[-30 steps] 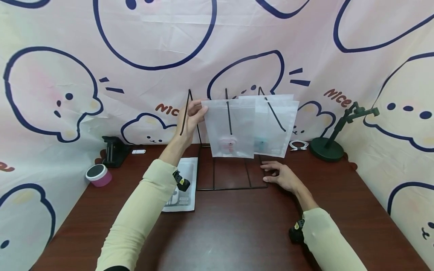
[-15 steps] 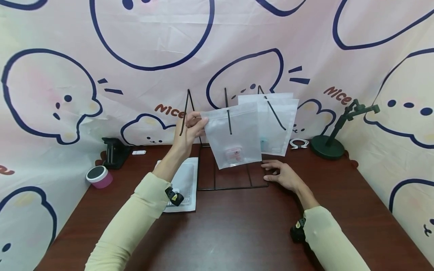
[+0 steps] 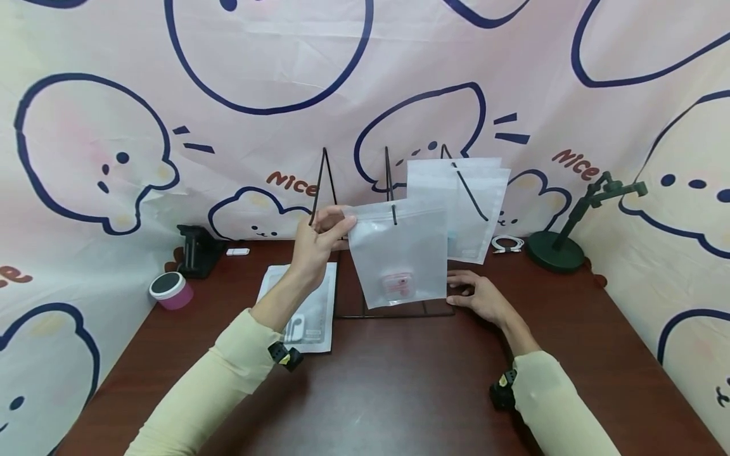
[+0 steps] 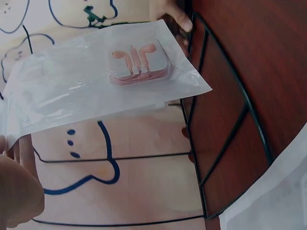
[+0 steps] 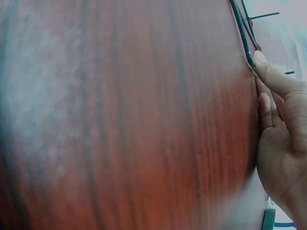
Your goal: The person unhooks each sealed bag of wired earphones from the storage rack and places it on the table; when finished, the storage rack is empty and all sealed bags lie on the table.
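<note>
My left hand (image 3: 319, 244) pinches the upper left edge of a translucent zip bag (image 3: 399, 253). Inside the bag is a clear case of pink wired earphones (image 4: 139, 62). The tip of the middle prong (image 3: 388, 171) of a black wire display rack (image 3: 353, 316) shows in front of the bag's top strip. My right hand (image 3: 479, 297) grips the rack's base at its front right corner, thumb on the wire in the right wrist view. Two similar bags (image 3: 481, 209) hang on the right prong. The left prong (image 3: 317, 187) carries nothing.
Left of the rack lies a flat bag (image 3: 320, 291) with white earphones. A pink tub (image 3: 173, 299), a black stand (image 3: 196, 253) and a small white item (image 3: 237, 251) stand at the left. A coiled white cable (image 3: 506, 244) and a green stand (image 3: 556, 251) are back right.
My left hand has drawn the pink-earphone bag down and outward along the middle prong, away from the bags on the right. My right hand keeps its hold on the rack.
</note>
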The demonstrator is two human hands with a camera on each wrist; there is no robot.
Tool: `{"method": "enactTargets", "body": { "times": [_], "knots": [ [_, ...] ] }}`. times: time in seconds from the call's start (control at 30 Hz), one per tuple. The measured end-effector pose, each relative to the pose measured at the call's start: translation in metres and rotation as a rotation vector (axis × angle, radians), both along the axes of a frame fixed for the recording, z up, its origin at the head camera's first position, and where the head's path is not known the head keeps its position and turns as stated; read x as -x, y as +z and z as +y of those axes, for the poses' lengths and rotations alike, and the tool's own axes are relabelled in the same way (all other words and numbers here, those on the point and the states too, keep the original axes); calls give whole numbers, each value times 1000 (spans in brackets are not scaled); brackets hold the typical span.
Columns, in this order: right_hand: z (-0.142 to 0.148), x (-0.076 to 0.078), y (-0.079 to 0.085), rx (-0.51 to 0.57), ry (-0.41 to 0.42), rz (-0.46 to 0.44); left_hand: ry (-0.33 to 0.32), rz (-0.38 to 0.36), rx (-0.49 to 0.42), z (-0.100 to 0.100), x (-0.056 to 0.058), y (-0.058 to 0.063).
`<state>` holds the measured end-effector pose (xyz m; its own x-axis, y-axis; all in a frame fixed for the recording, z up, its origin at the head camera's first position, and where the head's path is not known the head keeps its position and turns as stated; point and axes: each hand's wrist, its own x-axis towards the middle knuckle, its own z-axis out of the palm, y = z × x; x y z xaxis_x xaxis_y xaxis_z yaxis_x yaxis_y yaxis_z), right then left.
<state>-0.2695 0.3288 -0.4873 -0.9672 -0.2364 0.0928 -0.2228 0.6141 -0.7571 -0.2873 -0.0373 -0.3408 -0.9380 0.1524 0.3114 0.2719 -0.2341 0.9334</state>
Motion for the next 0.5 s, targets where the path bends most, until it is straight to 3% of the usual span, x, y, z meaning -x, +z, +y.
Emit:
{"method": "enactTargets", "body": {
  "times": [0.23, 0.5],
  "knots": [
    [1, -3, -2, 7, -13, -6, -13, -48, -27, -4, -27, 5],
    [-4, -1, -1, 28, -22, -7, -13, 29, 35, -13, -51, 13]
  ]
}}
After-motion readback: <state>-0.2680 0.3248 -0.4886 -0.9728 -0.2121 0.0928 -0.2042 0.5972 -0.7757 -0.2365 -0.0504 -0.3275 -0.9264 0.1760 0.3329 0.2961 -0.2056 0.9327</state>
